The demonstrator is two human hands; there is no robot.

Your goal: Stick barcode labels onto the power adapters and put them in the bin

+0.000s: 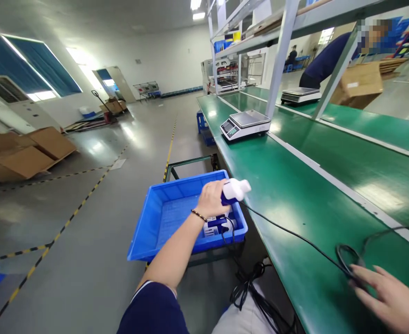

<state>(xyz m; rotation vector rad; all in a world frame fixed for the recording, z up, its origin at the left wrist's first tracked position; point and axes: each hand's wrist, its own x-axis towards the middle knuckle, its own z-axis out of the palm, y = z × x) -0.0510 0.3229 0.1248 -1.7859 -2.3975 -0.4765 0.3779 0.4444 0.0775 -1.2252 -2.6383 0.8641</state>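
My left hand is closed around a white and dark-blue corded device and holds it over the right side of a blue plastic bin. What kind of device it is I cannot make out. In the bin beneath it lie similar white and blue items, partly hidden by my hand and arm. A black cord runs from near the held device across the green tabletop to my right hand. There the fingers pinch the cord beside a loop of it.
A weighing scale stands on the table, with a second scale farther back. Grey uprights carry shelves above. Coiled black cords hang by my lap. Behind the table a person bends near a cardboard box.
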